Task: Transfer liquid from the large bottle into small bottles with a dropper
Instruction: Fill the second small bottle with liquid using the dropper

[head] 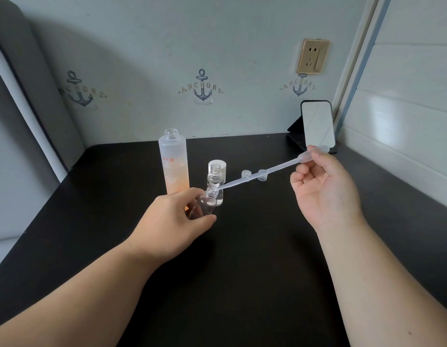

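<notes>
Gripping a tilted small bottle (206, 202) in left hand (167, 221) near tabletop (255, 246) centre; pinching dropper (267, 170) bulb in right hand (322, 189) at two o'clock, tip entering its neck. Large bottle (173, 164) standing uncapped at eleven o'clock.

Left hand (167, 216) tilts small bottle (204, 202); right hand (322, 186) pinches dropper (265, 171), tip at neck.
</notes>
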